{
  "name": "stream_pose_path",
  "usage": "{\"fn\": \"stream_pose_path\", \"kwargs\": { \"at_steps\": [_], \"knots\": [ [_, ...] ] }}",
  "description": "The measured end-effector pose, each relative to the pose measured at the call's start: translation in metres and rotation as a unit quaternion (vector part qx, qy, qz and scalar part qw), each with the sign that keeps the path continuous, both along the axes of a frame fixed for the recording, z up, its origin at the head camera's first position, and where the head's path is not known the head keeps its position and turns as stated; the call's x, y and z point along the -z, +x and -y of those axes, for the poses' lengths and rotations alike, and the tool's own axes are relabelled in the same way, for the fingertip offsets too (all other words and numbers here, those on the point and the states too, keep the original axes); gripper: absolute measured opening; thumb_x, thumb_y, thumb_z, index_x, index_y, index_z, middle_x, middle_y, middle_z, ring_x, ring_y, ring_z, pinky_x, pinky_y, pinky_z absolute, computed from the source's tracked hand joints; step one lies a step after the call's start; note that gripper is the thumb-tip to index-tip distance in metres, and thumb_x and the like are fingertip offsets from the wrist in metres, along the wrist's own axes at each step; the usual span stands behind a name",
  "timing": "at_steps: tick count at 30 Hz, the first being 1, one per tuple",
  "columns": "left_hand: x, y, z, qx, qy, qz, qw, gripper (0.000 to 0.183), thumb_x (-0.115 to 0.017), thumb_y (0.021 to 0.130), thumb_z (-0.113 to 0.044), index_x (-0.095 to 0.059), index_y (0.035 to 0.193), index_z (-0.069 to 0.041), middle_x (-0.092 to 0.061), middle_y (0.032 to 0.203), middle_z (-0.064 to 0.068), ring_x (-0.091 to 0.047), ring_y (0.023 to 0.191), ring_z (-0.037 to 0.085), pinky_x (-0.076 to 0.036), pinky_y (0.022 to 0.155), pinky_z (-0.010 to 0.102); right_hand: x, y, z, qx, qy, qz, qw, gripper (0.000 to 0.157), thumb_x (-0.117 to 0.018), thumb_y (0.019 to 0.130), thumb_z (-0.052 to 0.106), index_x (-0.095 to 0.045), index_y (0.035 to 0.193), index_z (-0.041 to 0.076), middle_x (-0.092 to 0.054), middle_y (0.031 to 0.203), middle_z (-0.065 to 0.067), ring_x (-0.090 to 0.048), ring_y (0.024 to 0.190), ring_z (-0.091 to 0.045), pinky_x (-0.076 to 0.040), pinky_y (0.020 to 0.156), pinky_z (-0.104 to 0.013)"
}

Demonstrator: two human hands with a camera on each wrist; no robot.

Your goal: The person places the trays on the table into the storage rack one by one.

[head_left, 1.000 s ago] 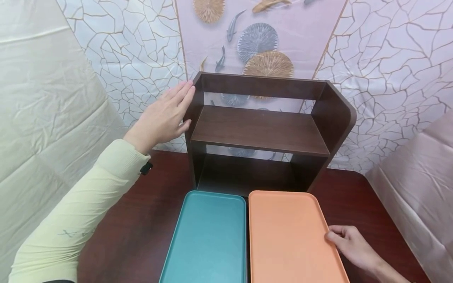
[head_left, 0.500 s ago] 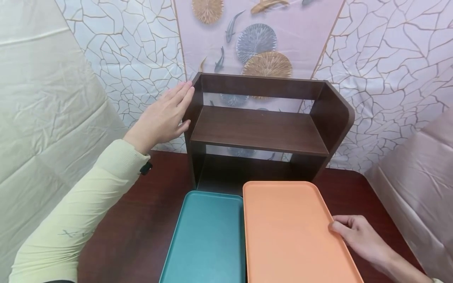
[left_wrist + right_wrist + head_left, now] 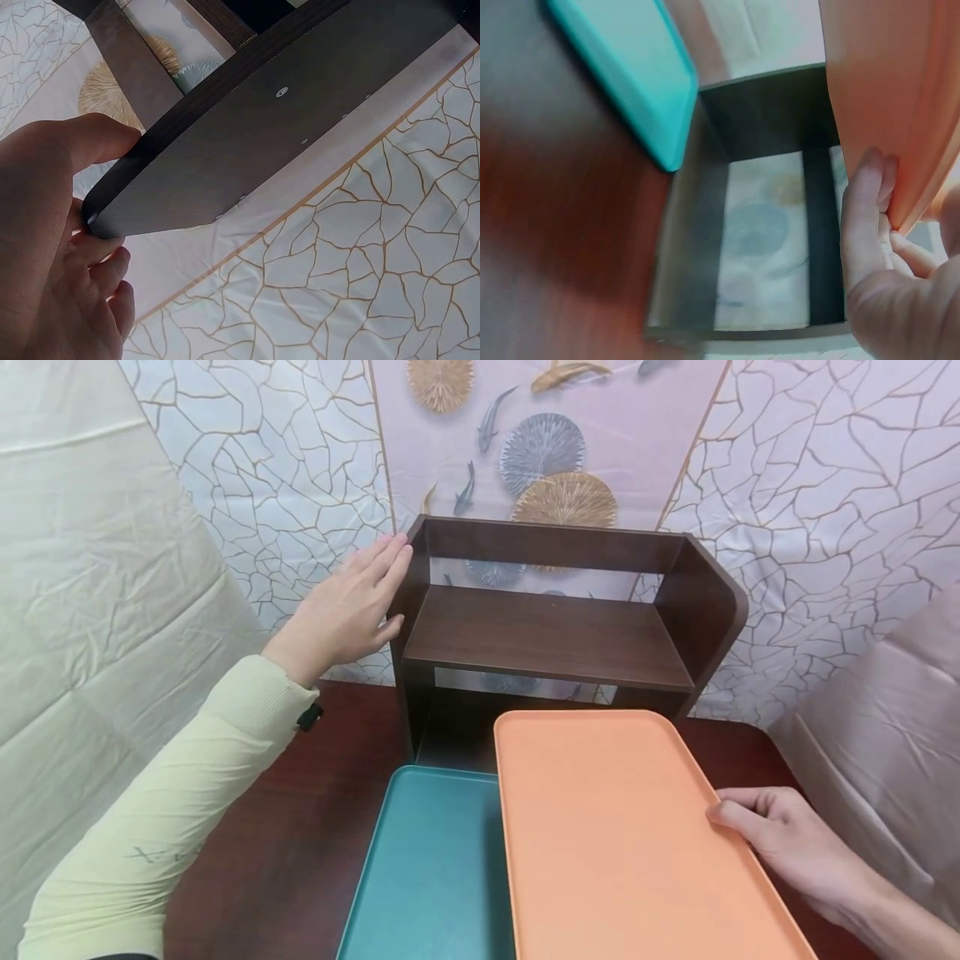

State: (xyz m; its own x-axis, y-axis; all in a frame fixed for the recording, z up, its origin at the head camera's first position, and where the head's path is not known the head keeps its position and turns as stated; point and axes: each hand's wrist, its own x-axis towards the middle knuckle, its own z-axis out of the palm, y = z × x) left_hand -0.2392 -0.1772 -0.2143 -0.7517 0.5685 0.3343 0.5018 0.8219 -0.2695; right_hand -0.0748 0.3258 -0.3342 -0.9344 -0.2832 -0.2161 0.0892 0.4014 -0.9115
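Over the table (image 3: 285, 827), right grip (image 3: 802, 843) holds orange tray (image 3: 615, 843).

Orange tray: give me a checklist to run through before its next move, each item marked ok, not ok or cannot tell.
1. Orange tray held: ok; the right hand grips its right edge.
2. Shelf steadied: ok; the left hand touches its left side panel.
3. Far end raised above the teal tray: ok; it hides part of that tray and a shadow falls there.
4. Full sight into the lower compartment from the head view: not ok; the orange tray covers part of it.
5. Near end free: cannot tell; the head view cuts it off.
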Motion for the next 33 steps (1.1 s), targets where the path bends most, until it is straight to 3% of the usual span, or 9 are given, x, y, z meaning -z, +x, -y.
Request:
{"fn": "stream_pose_path", "kwargs": {
  "at_steps": [8,14,18,23,33],
  "knots": [
    [-0.001,0.001,0.001,-0.008,-0.008,-0.004,0.9999,0.079,-0.058,0.105,-0.027,-0.021,0.164,0.009,-0.020,0.175,0.024,-0.022,0.164,0.039,-0.027,0.132,0.055,-0.048,-0.007,0.024,0.032,0.033,-0.015,0.999,0.029,-0.052,0.109,0.016,-0.077,0.095,0.016,-0.078,0.083,0.000,-0.076,0.068,-0.018,-0.065,0.060,-0.042],
    [0.000,0.000,0.001,-0.010,-0.011,-0.005,0.9999,0.079,-0.058,0.104,-0.027,-0.021,0.164,0.009,-0.021,0.175,0.025,-0.022,0.164,0.039,-0.028,0.132,0.055,-0.072,-0.023,0.048,0.061,0.043,-0.023,0.997,0.029,-0.055,0.107,0.018,-0.078,0.090,0.023,-0.076,0.078,0.002,-0.074,0.066,-0.015,-0.065,0.059,-0.038],
    [0.001,-0.002,0.001,-0.001,-0.010,-0.004,0.9999,0.080,-0.059,0.104,-0.028,-0.022,0.163,0.010,-0.021,0.175,0.025,-0.022,0.163,0.040,-0.028,0.132,0.056,-0.080,-0.039,0.061,0.074,0.040,-0.029,0.996,0.025,-0.056,0.106,0.020,-0.078,0.099,0.013,-0.077,0.077,0.001,-0.076,0.067,-0.016,-0.066,0.062,-0.038],
    [0.000,-0.002,0.000,0.000,-0.014,-0.005,0.9999,0.080,-0.060,0.104,-0.029,-0.023,0.163,0.010,-0.021,0.174,0.025,-0.022,0.163,0.040,-0.028,0.132,0.055,-0.081,-0.065,0.076,0.083,0.045,-0.038,0.995,0.039,-0.055,0.106,0.024,-0.069,0.122,-0.008,-0.078,0.079,0.001,-0.077,0.068,-0.017,-0.067,0.065,-0.038],
    [0.000,-0.002,0.002,-0.001,-0.014,-0.011,0.9998,0.080,-0.061,0.104,-0.028,-0.024,0.163,0.010,-0.021,0.174,0.026,-0.023,0.163,0.041,-0.027,0.132,0.054,-0.082,-0.121,0.106,0.107,0.053,-0.066,0.991,0.049,-0.054,0.101,0.022,-0.063,0.133,-0.013,-0.075,0.069,0.008,-0.074,0.063,-0.010,-0.064,0.062,-0.029]
  ]
}}
